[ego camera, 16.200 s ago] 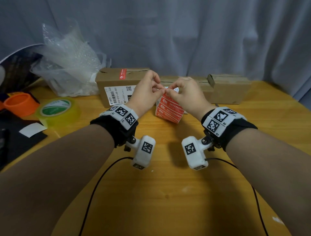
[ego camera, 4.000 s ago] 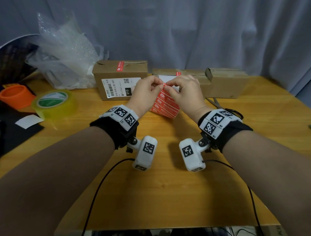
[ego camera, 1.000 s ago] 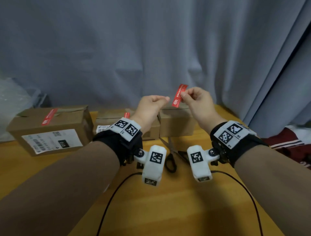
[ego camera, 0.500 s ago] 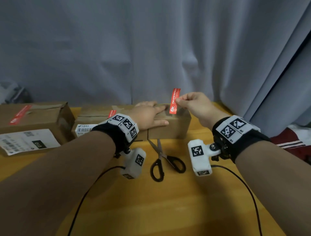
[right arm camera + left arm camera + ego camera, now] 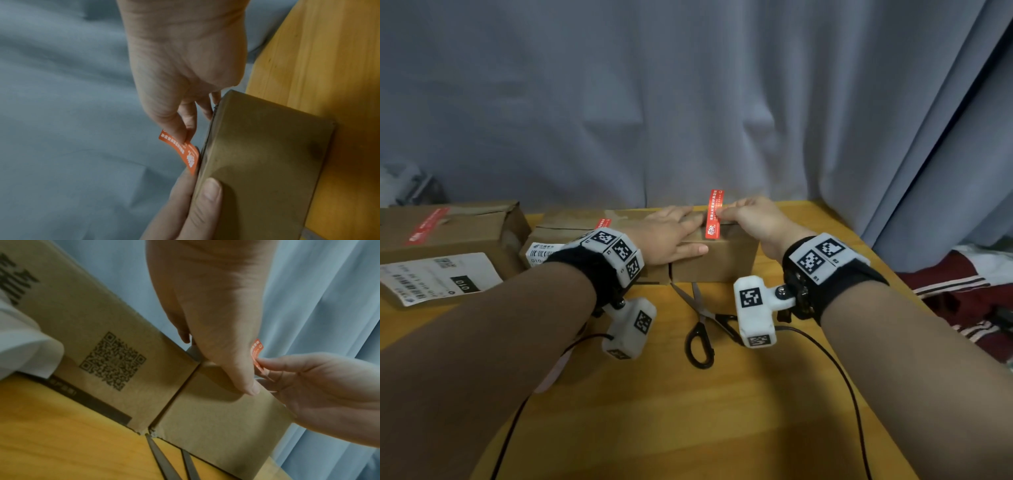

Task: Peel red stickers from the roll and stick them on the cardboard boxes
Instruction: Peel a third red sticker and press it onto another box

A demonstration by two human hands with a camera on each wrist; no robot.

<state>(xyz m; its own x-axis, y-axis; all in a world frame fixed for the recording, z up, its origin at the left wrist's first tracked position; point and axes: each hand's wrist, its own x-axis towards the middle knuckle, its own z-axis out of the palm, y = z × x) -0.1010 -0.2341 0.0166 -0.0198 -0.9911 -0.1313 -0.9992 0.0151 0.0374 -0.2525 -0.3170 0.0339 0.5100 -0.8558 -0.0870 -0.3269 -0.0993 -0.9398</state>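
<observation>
Scissors (image 5: pixel 700 327) lie on the desk (image 5: pixel 688 428) nearest the viewer, blades toward the rightmost cardboard box (image 5: pixel 717 260) by the far edge; the left hand (image 5: pixel 666 236) rests flat on its top, fingers straight, thumb over the front face; the right hand (image 5: pixel 751 219) pinches a red sticker (image 5: pixel 714 214), its lower end at the box's top front edge.

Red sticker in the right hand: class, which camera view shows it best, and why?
The head view: the red sticker faces the camera full length, its lower end at the box top edge. The right wrist view shows it curved and partly behind the right hand. The left wrist view shows only a sliver past the left hand.
</observation>
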